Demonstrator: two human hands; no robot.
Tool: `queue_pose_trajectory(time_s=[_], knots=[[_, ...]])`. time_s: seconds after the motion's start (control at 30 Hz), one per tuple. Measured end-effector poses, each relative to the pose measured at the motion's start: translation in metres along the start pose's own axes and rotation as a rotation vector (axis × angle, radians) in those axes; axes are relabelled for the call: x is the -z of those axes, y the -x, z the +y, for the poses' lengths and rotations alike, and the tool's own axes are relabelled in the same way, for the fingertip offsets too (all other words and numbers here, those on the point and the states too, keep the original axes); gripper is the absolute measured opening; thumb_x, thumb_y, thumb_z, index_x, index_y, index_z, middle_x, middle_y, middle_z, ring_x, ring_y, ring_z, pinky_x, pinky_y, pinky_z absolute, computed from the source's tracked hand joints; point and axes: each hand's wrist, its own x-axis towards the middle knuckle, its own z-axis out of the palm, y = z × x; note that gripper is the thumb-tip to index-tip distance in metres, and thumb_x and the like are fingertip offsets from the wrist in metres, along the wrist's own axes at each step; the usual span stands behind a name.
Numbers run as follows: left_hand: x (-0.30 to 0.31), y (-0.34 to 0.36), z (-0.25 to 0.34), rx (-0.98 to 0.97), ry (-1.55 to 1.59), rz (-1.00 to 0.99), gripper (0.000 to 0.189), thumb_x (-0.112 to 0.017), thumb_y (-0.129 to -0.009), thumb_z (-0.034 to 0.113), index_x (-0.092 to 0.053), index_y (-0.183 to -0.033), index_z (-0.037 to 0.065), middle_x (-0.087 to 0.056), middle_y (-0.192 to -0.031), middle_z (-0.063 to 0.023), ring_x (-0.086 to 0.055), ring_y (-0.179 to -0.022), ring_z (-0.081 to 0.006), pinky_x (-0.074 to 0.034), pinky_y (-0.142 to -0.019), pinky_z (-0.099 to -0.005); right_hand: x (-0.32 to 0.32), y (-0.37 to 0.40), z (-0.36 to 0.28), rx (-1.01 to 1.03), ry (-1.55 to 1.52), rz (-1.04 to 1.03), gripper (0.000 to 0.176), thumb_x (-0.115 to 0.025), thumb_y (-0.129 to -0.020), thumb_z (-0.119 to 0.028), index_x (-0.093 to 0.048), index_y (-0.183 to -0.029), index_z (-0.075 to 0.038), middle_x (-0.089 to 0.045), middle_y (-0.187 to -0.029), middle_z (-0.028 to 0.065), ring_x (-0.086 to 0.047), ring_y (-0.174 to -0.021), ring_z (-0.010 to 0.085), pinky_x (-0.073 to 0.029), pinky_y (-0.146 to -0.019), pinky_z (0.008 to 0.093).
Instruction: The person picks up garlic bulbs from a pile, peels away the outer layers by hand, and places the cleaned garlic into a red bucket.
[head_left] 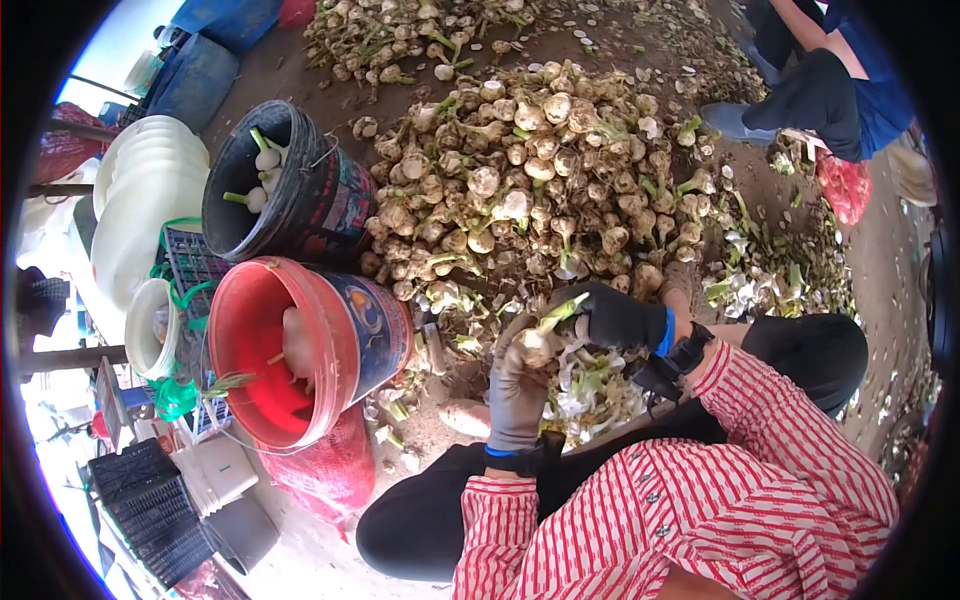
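Note:
My left hand (pixel 517 390), in a grey glove, is closed around a garlic bulb (pixel 538 346) whose green stem points up and to the right. My right hand (pixel 612 316), in a black glove, has its fingers curled against that stem; whatever else they grip is hidden. Below both hands, between my legs, lies a heap of pale and green garlic peelings (pixel 592 390). A large mound of unpeeled garlic bulbs (pixel 530 180) with dirty skins rises just beyond them.
On the left, a red bucket (pixel 230 320) holds a pale bulb, and a black bucket (pixel 225 215) holds several trimmed white ones. A pink mesh sack (pixel 325 465) lies below the red bucket. Another person's leg (pixel 815 115) shows at upper right, near a red bag (pixel 845 185).

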Motion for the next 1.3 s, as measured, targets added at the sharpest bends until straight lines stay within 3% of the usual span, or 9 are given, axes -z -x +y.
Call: queue_pose_trajectory(time_s=[0.13, 0.27, 0.33, 0.87, 1.07, 1.13, 1.17, 1.27, 1.3], knots=[[-0.008, -0.002, 0.004, 0.226, 0.386, -0.018, 0.052, -0.049, -0.087, 0.039, -0.043, -0.126, 0.006, -0.057, -0.104, -0.0099, -0.057, -0.080, -0.0174, -0.047, -0.066, -0.0265, -0.007, -0.006, -0.016, 0.179, 0.384, 0.154, 0.021, -0.057, -0.078, -0.005, -0.056, -0.099, -0.002, -0.059, -0.080, 0.0042, -0.054, -0.075, 0.0101, -0.045, -0.067, 0.0262], [0.005, -0.004, 0.001, 0.253, 0.253, 0.112, 0.045, -0.048, -0.087, 0.045, -0.054, -0.111, 0.007, -0.061, -0.090, -0.0073, -0.056, -0.070, -0.0164, -0.043, -0.056, -0.0231, -0.019, -0.004, 0.029, -0.327, -0.544, 0.203, 0.025, -0.064, -0.074, -0.009, -0.055, -0.095, 0.001, -0.058, -0.083, 0.0115, -0.056, -0.073, 0.0227, -0.046, -0.066, 0.0315], [0.008, -0.004, 0.006, 0.477, 0.302, -0.048, 0.046, -0.049, -0.085, 0.050, -0.057, -0.102, 0.008, -0.060, -0.084, -0.0068, -0.056, -0.065, -0.0168, -0.041, -0.052, -0.0218, -0.027, -0.006, 0.013, 0.308, 0.604, 0.475, 0.026, -0.067, -0.074, -0.014, -0.054, -0.091, 0.001, -0.056, -0.085, 0.0162, -0.056, -0.074, 0.0306, -0.045, -0.064, 0.0355], [0.008, -0.003, 0.034, -0.119, -1.029, 0.016, 0.023, -0.060, -0.083, 0.015, -0.060, -0.099, -0.002, -0.059, -0.092, -0.0077, -0.056, -0.083, -0.0145, -0.044, -0.074, -0.0255, -0.017, 0.009, -0.030, -0.107, 0.274, 0.143, 0.016, -0.053, -0.079, -0.005, -0.056, -0.093, 0.001, -0.057, -0.072, 0.0033, -0.050, -0.065, 0.0083, -0.043, -0.058, 0.0250], [0.022, 0.002, 0.027, 0.188, -0.501, -0.068, 0.018, -0.064, -0.077, 0.006, -0.059, -0.094, 0.004, -0.057, -0.090, -0.0008, -0.054, -0.079, -0.0092, -0.046, -0.071, -0.0221, -0.016, 0.011, -0.021, -0.180, -0.150, 0.130, 0.017, -0.052, -0.078, -0.010, -0.057, -0.089, 0.001, -0.056, -0.071, 0.0029, -0.051, -0.065, 0.0080, -0.042, -0.059, 0.0237], [0.017, 0.005, 0.012, -0.365, -0.612, -0.063, 0.028, -0.059, -0.079, 0.006, -0.054, -0.107, 0.007, -0.060, -0.085, -0.0041, -0.058, -0.075, -0.0126, -0.048, -0.068, -0.0243, -0.025, 0.017, -0.021, -0.336, -0.094, 0.093, 0.016, -0.051, -0.077, -0.008, -0.058, -0.088, 0.001, -0.057, -0.071, 0.0025, -0.052, -0.066, 0.0088, -0.042, -0.062, 0.0230], [0.010, 0.008, 0.012, -0.142, 0.173, 0.017, 0.030, -0.056, -0.078, 0.000, -0.052, -0.107, 0.005, -0.060, -0.087, -0.0055, -0.058, -0.075, -0.0141, -0.048, -0.069, -0.0257, -0.035, 0.020, -0.016, -0.301, -0.296, 0.072, 0.016, -0.052, -0.077, -0.011, -0.058, -0.087, 0.000, -0.057, -0.073, 0.0026, -0.053, -0.068, 0.0094, -0.043, -0.062, 0.0230], [0.000, 0.007, 0.024, -0.339, -0.852, 0.086, 0.026, -0.055, -0.080, 0.006, -0.052, -0.107, 0.004, -0.060, -0.091, -0.0062, -0.058, -0.079, -0.0154, -0.049, -0.070, -0.0275, -0.043, 0.029, -0.032, -0.355, -0.334, -0.056, 0.027, -0.060, -0.078, -0.027, -0.058, -0.086, -0.001, -0.059, -0.079, 0.0051, -0.057, -0.074, 0.0123, -0.045, -0.064, 0.0231], [0.033, 0.007, 0.013, 0.109, 0.029, 0.158, 0.028, -0.055, -0.084, 0.019, -0.052, -0.107, 0.003, -0.060, -0.092, -0.0059, -0.059, -0.080, -0.0172, -0.050, -0.069, -0.0301, -0.041, 0.028, -0.047, -0.190, -0.342, -0.072, 0.035, -0.062, -0.077, -0.034, -0.058, -0.087, -0.001, -0.060, -0.082, 0.0065, -0.057, -0.077, 0.0129, -0.045, -0.066, 0.0241]])
